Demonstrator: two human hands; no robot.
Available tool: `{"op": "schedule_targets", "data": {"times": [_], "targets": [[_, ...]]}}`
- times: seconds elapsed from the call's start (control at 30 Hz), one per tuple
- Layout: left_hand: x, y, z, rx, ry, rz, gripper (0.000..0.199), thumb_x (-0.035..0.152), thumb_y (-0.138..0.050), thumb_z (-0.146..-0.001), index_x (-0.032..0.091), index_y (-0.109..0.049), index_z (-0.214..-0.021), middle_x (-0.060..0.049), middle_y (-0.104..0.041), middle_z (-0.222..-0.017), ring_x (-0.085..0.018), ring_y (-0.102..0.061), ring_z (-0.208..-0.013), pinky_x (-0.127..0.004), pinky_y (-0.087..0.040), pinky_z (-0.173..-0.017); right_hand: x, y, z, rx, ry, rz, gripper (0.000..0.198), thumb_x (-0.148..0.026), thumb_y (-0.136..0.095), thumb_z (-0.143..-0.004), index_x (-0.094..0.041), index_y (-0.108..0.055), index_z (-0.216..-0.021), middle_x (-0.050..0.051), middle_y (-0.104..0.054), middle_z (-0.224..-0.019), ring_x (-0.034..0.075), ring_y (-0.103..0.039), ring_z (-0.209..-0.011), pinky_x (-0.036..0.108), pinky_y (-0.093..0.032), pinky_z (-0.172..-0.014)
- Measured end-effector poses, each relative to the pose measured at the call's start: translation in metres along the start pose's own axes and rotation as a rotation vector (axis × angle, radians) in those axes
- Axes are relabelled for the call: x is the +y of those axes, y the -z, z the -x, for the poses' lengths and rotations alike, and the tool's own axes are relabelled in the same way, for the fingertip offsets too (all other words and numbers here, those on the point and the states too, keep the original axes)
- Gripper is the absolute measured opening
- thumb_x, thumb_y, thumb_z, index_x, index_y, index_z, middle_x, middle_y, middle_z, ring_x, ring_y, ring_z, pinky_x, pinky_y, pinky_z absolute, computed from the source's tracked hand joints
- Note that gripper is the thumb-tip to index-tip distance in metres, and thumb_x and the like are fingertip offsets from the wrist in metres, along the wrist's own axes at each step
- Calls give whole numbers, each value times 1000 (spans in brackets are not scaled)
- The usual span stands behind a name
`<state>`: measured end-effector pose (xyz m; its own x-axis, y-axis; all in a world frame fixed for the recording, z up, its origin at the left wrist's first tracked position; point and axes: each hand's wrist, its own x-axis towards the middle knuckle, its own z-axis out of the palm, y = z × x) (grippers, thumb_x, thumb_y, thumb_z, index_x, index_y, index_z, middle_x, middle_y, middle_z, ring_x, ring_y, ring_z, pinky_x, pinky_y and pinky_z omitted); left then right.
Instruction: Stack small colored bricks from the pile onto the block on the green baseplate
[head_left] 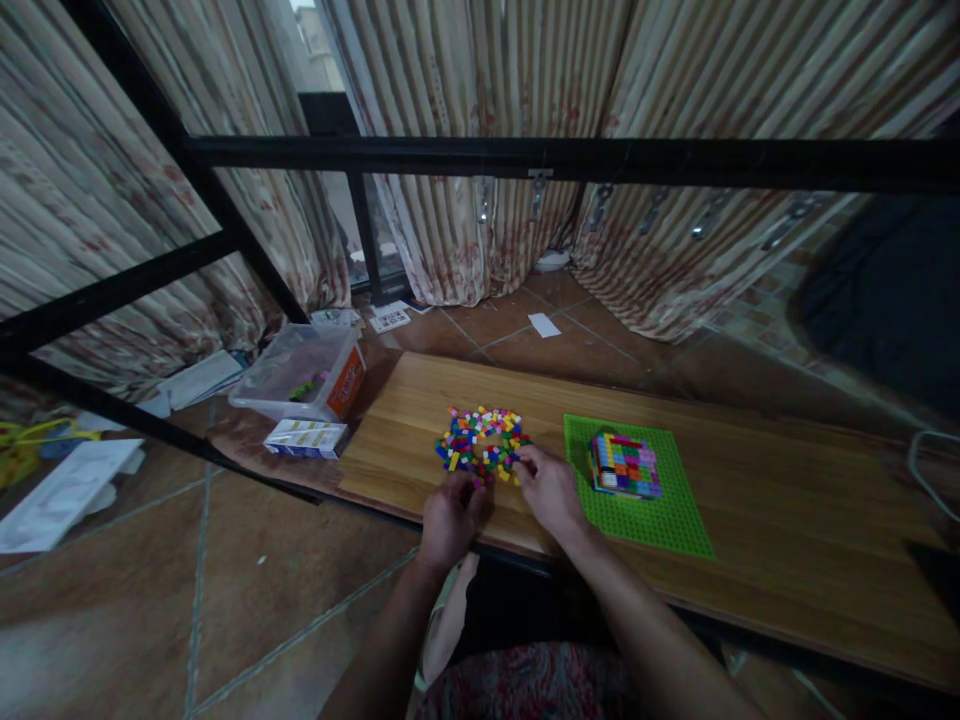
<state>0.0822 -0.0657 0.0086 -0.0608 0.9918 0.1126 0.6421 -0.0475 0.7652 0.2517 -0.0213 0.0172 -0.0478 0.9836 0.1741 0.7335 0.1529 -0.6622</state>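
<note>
A loose heap of small multicoloured building bricks (491, 425) lies on the wooden table in front of me. At the heap's near edge is my left hand (451, 518), its fingers curled in, with pink bricks by the fingertips. My right hand (551, 492) reaches the heap's right side, thumb and forefinger drawn together among the bricks. What either hand pinches, if anything, is too small to make out. To the right, a green baseplate (679, 510) carries a low block built of bricks (626, 465) in many colours.
The long wooden table (772, 500) runs to the right. Left of it stand a clear plastic bin (292, 360) with a few pieces inside and a small white-and-blue box (306, 438). A black metal rail (465, 155) crosses ahead, before striped curtains (510, 70).
</note>
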Motion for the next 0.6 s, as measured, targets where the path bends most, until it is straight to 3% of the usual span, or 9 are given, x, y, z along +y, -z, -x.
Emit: {"op": "schedule_targets", "data": {"times": [0.23,0.6], "targets": [[0,-4,1,18,-25,-52,12,28,-52,-86,21,-61,-89,-3,-68,-86,-15,-63,-79,-23,-45,-71,-14,0,-14,-33,74,30,17,-21,-49,-87,-22,-66,-91,3,-68,-90,16,-62,-80,25,-44,-76],[5,-2,4,-14,6,23,14,21,-52,-82,21,-58,-94,-2,-66,-87,-13,-61,-77,-23,-45,-70,-46,-27,-40,-278,293,166,22,-19,-50,-90,-21,-70,-96,6,-66,-101,18,-58,-97,26,-41,-87]]}}
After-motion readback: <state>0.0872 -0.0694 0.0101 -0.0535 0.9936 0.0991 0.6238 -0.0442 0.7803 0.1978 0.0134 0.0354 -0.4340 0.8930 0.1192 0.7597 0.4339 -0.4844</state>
